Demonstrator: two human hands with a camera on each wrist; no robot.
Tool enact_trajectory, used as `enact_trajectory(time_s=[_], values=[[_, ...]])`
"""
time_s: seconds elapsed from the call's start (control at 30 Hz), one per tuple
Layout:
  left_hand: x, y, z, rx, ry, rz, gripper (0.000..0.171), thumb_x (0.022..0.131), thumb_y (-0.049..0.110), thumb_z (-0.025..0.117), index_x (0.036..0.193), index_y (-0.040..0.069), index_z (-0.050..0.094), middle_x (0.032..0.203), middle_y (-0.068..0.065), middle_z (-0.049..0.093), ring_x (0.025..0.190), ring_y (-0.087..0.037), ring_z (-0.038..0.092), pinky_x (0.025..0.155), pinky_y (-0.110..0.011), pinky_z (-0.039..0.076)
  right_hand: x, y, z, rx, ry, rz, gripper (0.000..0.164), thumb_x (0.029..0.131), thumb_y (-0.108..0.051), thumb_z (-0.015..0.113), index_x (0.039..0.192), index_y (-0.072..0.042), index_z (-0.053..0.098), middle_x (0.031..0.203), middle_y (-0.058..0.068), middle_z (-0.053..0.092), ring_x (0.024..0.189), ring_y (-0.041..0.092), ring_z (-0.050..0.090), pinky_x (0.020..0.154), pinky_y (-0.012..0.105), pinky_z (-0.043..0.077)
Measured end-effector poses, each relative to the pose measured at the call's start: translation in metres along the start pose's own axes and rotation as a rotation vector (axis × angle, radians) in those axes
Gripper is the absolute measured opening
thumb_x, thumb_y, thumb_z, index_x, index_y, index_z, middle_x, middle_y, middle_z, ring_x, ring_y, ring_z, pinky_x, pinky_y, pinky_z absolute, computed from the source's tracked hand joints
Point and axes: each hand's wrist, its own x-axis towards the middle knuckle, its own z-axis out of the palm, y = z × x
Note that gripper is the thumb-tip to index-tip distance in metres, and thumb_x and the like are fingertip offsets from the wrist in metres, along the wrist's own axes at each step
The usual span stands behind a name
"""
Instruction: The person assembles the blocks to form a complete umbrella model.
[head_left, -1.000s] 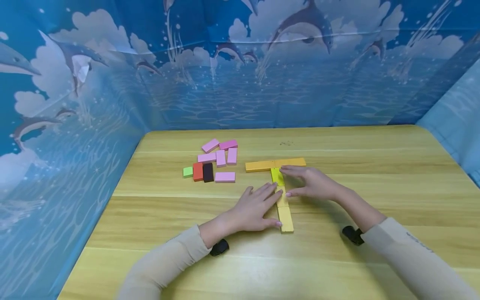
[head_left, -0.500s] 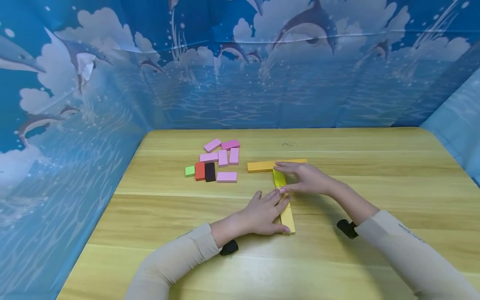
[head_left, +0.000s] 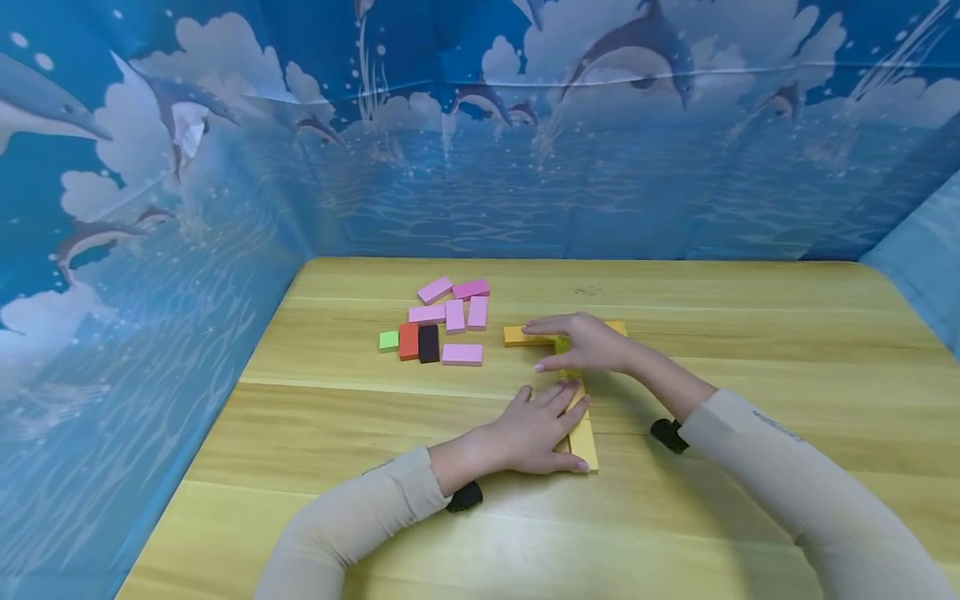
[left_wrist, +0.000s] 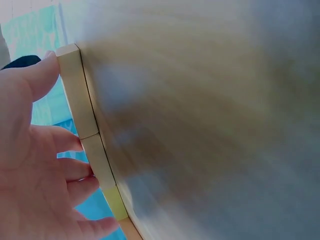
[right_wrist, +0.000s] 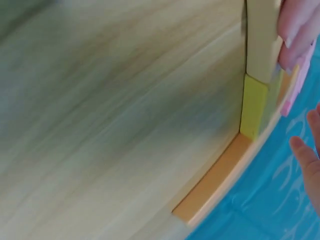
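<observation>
Since a second ago, the right hand (head_left: 588,343) has moved left across the blocks, and the left hand (head_left: 532,437) has shifted a little farther right over its row. Right-hand fingers reach out straight, with the thumb standing apart from them; some fingers hide behind others. They pinch nothing; the right wrist view shows a gap between that hand and the blocks below.

The left hand lies with its fingers spread: the thumb meets the near pale yellow block (head_left: 582,442), while the longer fingers rest on the second pale yellow block (left_wrist: 99,160).

Beyond this block comes the yellow-green block (right_wrist: 254,102), end to end with it. At its far end the orange bar (head_left: 517,337) runs crosswise, so together they form a T, partly covered by the right hand.

To the left, well apart from the T's stem, lie six pink blocks (head_left: 455,317). Beside them a dark block (head_left: 428,343), a red block (head_left: 408,342) and a small green block (head_left: 388,341) stand in a row.

Light sleeves (head_left: 750,433) cover both forearms. Everything lies on a wood-grain table (head_left: 787,375), backed by a blue dolphin curtain (head_left: 450,200).
</observation>
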Motion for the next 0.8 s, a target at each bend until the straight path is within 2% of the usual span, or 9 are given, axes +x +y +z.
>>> enact_trajectory(time_s=[0.33,0.53,0.8], values=[[0.002,0.0,0.002,0.019,-0.017,0.0,0.084,0.088,0.068,0.036,0.15,0.014,0.019,0.155,-0.008,0.01,0.142,-0.019,0.01,0.105,-0.053,0.025,0.03,0.003,0.006,0.113,-0.075,0.027,0.058,0.079,-0.027,0.075,0.129,-0.003,0.056,0.129,0.012,0.056,0.123,0.029,0.047,0.097,0.047,0.039],[0.001,0.0,-0.001,0.025,-0.029,-0.01,0.083,0.088,0.068,0.035,0.15,0.015,0.019,0.156,-0.007,0.01,0.142,-0.019,0.01,0.105,-0.05,0.027,0.051,0.005,0.004,0.136,-0.1,-0.006,0.059,0.079,-0.029,0.075,0.128,-0.002,0.056,0.125,0.015,0.057,0.12,0.029,0.05,0.097,0.046,0.04],[0.002,-0.002,0.0,0.003,-0.045,-0.013,0.084,0.088,0.068,0.034,0.151,0.015,0.017,0.156,-0.007,0.007,0.142,-0.02,0.008,0.105,-0.05,0.026,0.073,0.005,0.012,0.114,-0.144,-0.074,0.054,0.08,-0.024,0.075,0.128,-0.007,0.058,0.123,0.013,0.06,0.114,0.028,0.055,0.095,0.044,0.042]])
